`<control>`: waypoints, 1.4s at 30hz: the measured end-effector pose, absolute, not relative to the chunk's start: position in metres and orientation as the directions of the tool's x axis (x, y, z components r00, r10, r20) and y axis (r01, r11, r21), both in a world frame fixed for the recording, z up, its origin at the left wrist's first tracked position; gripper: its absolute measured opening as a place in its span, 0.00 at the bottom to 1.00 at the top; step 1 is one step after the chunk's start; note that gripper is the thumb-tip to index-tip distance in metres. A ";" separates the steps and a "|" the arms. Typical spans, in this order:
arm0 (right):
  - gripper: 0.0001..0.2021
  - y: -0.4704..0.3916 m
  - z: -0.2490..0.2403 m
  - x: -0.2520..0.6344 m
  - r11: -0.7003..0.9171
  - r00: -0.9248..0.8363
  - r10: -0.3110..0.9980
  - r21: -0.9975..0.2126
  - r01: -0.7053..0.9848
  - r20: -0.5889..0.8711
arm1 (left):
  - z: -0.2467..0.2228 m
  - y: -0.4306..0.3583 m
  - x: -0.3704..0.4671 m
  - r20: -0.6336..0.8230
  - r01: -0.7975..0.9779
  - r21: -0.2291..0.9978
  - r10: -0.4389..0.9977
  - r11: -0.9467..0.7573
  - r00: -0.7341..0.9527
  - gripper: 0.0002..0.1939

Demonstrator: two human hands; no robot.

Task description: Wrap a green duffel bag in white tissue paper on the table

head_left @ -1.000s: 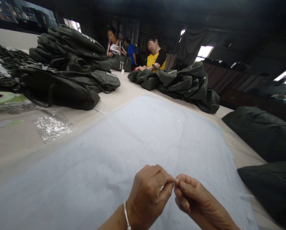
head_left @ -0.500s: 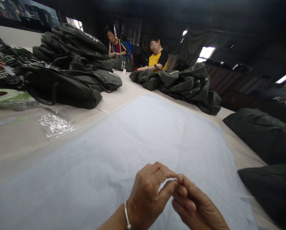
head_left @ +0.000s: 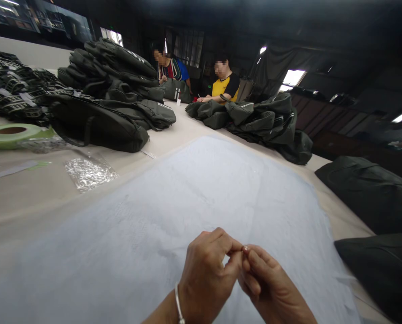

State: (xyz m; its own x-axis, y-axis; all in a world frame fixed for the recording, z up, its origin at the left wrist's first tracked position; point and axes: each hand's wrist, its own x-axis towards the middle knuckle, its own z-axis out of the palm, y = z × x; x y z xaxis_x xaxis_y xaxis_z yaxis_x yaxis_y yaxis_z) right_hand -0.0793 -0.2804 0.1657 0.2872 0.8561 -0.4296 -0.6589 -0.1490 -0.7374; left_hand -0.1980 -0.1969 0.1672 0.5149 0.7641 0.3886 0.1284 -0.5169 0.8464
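- Tiny pale object [head_left: 244,248], too small to identify, sits pinched where the fingertips of both hands meet, low in the view and just right of centre.
- Left hand [head_left: 206,281], with a thin silver bangle [head_left: 178,306] on the wrist, curls thumb and forefinger narrowly onto the object from the left; right hand [head_left: 270,288] closes its fingertips on it from the right. Both touch it, so neither is nearer.
- Its long axis cannot be told; only a small light speck shows between the fingers.
- Directly beneath and ahead of the hands lies a broad sheet of thin white tissue-like material [head_left: 194,198], spread flat over the beige worktable [head_left: 25,189].
- Left of the sheet lie a crinkled clear plastic bag [head_left: 90,173] and, farther out, a pale green roll of tape [head_left: 12,134].
- Beyond these, piles of dark olive fabric bags [head_left: 106,108] rise on the left, more on the far side [head_left: 265,121] and the right edge [head_left: 369,191].
- Two seated people [head_left: 221,85] work at the far end, well apart.
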 end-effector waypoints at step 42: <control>0.35 -0.334 0.219 -0.088 -0.291 0.245 0.912 -0.941 -0.173 -0.328 | 0.200 -0.219 -0.234 0.043 -0.348 0.843 0.595 0.409 0.803 0.17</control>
